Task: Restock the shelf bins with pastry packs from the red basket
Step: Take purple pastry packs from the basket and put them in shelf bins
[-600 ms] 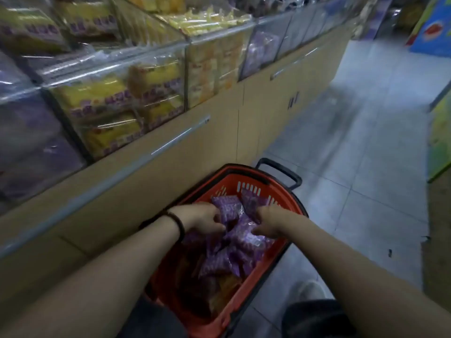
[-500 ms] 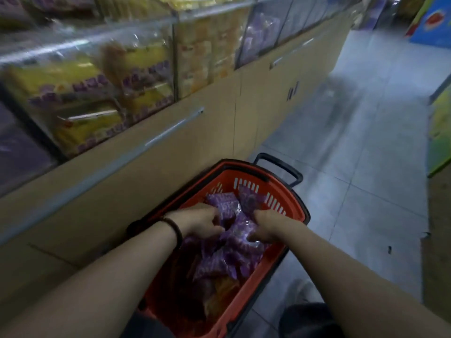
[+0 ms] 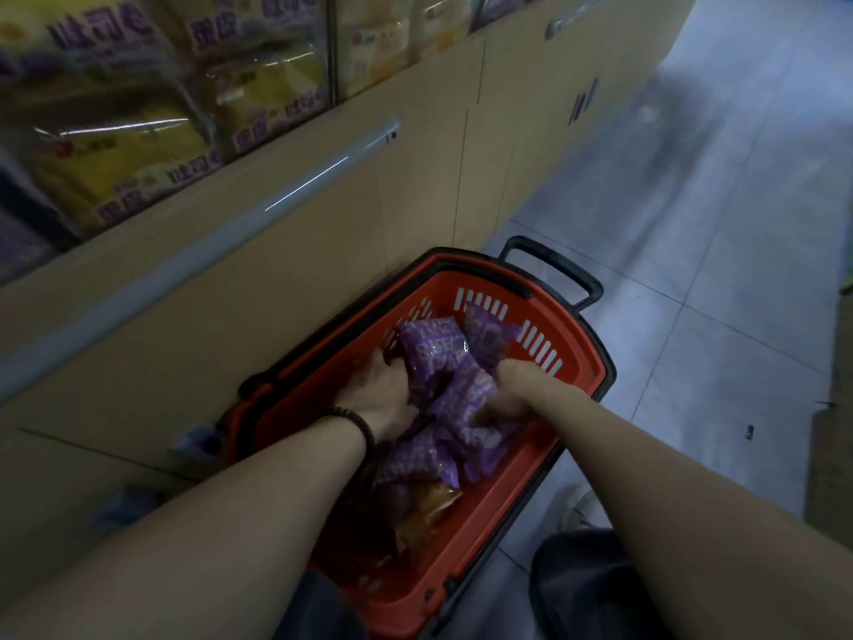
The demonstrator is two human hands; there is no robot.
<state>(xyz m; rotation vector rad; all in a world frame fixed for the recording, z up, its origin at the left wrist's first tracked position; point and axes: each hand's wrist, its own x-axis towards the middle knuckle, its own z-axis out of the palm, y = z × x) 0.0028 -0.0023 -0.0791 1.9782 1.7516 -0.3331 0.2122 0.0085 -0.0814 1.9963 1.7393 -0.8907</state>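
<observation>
Several purple pastry packs point(image 3: 443, 362) lie heaped in the far half of the red basket point(image 3: 586, 358), which stands on the tiled floor point(image 3: 692, 224) just beside the beige cabinet point(image 3: 323, 251). Both hands are down in the heap. The left hand point(image 3: 378, 394), with a dark band point(image 3: 360, 422) on its wrist, has its fingers curled round a purple pack from the left. The right hand point(image 3: 512, 390) has its fingers clenched on another from the right. An orange-brown pack point(image 3: 424, 505) lies lower in the basket, nearer the person. A black handle point(image 3: 554, 270) sticks out at the basket's far end. Above the cabinet, clear shelf bins point(image 3: 330, 48) hold yellow packs point(image 3: 138, 145), blurred.
</observation>
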